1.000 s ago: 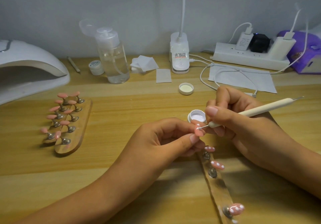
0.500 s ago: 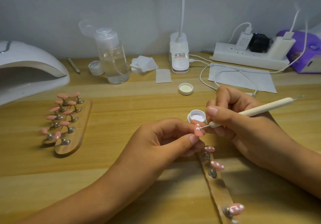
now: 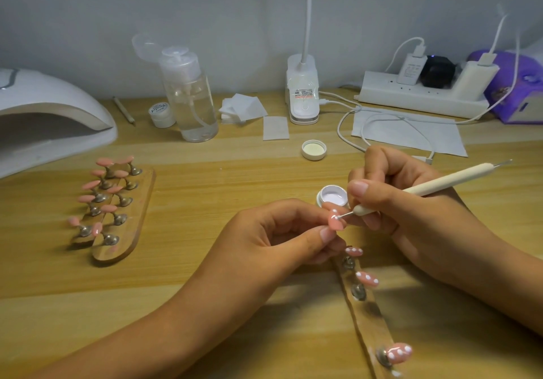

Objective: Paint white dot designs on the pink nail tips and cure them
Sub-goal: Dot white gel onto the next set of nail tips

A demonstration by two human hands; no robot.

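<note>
Nearest you, your left hand (image 3: 279, 234) pinches the almond-shaped pink nail tip (image 3: 335, 224). Your right hand (image 3: 411, 202) grips the slim cream dotting pen (image 3: 440, 183), its metal point meeting the tip from the right. Just behind sits the open white paint pot (image 3: 333, 196).

At the frame's centre, the left hand (image 3: 279, 231) pinches a pink nail tip (image 3: 335, 222) between thumb and fingers, and the right hand (image 3: 411, 211) grips a cream dotting tool (image 3: 440, 184) like a pen, its metal point touching the tip beside a white dot. A small open jar of white paint (image 3: 333, 196) stands just behind the fingers. Toward the lower right, a wooden holder strip (image 3: 367, 325) carries three dotted pink tips (image 3: 367, 278) on metal stands. At the left, a second wooden holder (image 3: 138, 220) bears plain pink tips. A white curing lamp (image 3: 44, 114) sits at the upper left of the wooden table (image 3: 235, 173).
</note>
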